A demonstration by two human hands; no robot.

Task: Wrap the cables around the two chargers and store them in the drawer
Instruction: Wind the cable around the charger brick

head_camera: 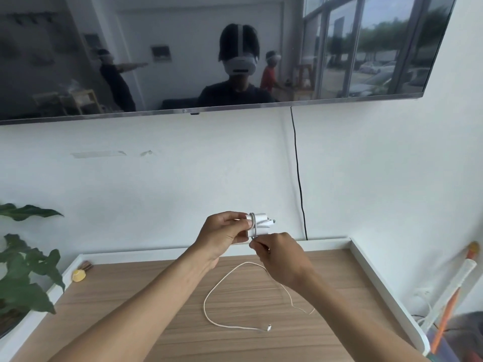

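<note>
Now | left hand [224, 232] grips boxy white charger [257, 226] | right hand [281, 257] apparently pinches thin white cable [219, 283] | woodgrain tabletop [156, 296]

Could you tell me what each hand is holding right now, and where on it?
The left hand grips the white charger by its left end; the right hand pinches the cable just beneath the charger.

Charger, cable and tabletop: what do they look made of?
Charger: smooth white block, likely hard plastic. Cable: thin white cord that lies in a loose loop, probably rubbery sheath. Tabletop: matte brown wood grain, wood or laminate, with white rim.
</note>
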